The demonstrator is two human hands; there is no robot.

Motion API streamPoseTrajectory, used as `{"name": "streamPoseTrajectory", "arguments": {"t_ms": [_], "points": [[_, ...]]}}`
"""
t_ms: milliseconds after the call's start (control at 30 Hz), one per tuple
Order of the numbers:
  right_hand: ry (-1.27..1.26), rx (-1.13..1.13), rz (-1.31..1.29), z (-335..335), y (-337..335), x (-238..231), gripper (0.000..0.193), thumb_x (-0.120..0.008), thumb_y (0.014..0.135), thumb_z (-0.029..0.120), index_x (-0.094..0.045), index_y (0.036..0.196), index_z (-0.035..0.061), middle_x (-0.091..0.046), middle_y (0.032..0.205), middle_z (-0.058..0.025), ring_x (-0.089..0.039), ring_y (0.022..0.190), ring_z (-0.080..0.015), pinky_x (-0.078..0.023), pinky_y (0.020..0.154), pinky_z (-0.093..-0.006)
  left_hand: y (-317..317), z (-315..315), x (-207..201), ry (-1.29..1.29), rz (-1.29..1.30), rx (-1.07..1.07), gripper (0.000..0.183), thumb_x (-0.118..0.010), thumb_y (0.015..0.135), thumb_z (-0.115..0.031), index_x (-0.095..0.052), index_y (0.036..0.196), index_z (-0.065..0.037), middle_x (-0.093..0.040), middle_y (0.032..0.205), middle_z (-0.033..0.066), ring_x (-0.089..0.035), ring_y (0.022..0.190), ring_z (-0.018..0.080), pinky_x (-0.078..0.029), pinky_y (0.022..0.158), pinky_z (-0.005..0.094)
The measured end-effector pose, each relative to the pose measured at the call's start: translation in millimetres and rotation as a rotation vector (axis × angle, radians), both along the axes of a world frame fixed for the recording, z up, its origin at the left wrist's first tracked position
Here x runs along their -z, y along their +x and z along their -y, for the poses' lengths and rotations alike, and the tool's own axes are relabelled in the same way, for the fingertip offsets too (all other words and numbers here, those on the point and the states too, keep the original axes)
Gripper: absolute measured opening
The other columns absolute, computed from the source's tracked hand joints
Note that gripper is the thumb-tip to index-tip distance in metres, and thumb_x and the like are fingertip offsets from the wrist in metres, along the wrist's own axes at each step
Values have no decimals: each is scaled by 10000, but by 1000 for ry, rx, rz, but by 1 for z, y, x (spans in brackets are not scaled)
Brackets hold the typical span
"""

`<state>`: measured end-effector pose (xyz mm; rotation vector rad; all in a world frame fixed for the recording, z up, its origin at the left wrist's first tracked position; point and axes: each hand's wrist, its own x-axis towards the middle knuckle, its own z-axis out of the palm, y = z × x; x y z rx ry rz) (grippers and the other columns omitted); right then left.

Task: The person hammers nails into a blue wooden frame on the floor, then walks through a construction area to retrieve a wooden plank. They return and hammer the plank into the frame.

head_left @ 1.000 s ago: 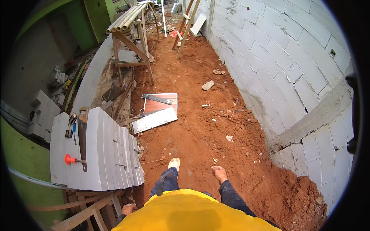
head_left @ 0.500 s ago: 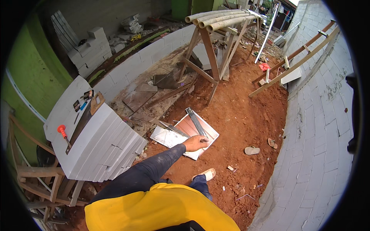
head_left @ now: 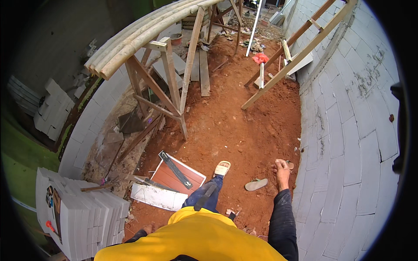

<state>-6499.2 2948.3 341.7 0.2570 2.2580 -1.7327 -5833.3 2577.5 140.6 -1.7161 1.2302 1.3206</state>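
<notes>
Beside a long wall of pale grey blocks (head_left: 339, 169), on bare reddish-brown soil (head_left: 217, 117), a person in a yellow shirt (head_left: 209, 237) and dark sleeves stands with one cream-coloured shoe (head_left: 222, 168) set forward. From where I stand, the right hand (head_left: 281, 168) is out to the side above the ground, partly open, its fingers loosely curled, and I see nothing in it. Nearest to it are a pale beige flat sandal (head_left: 256, 185), on the soil to its left, and a brownish sandal (head_left: 291, 165), partly hidden behind the fingers. The left hand (head_left: 148, 228) hangs low by the shirt, mostly hidden; I cannot tell how far open it is or whether it grips anything.

Near that hand lies a scuffed white rectangular board (head_left: 159, 197), beside a white-edged reddish-brown panel (head_left: 172, 169) with a dark grey flat strip (head_left: 175, 169) across it. Further left rises a stack of white blocks (head_left: 93, 213), a wooden-handled saw (head_left: 57, 206) on top. Beyond, long bamboo poles (head_left: 143, 37) rest on a brown timber trestle (head_left: 152, 85), and a wooden ladder (head_left: 300, 54) leans toward the wall.
</notes>
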Motion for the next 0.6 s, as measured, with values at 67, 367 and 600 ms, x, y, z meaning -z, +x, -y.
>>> {"name": "streamPoseTrajectory", "arguments": {"t_ms": [67, 367, 600], "points": [[-26, -55, -52, 46, -67, 28, 311, -667, 1025, 263, -669, 1178, -8, -703, 950, -62, -666, 820, -143, -541, 759, -316, -108, 23, 29, 14, -25, -62, 288, -669, 962, -360, -781, 1030, -103, -790, 1009, 127, -732, 945, 272, -560, 821, 394], [575, -457, 394, 134, -263, 111, 880, -784, 853, 550, -516, 1549, 81, -554, 1537, -227, -503, 1452, -371, -388, 1209, -428, -852, 206, -119, -237, -1031, 190, 466, -470, 968, -95, -667, 1386, -29, -730, 1320, 140, -644, 1284, 212, -499, 1044, 350], [644, -680, 502, 219, -526, 164, 695, -765, 900, 513, -621, 1435, 95, -642, 1458, -163, -597, 1363, -326, -456, 1135, -400, -1174, 282, -234, -544, -1085, 694, 514, -573, 1025, -434, -704, 1363, -70, -730, 1312, 182, -667, 1259, 294, -480, 1086, 384]]}}
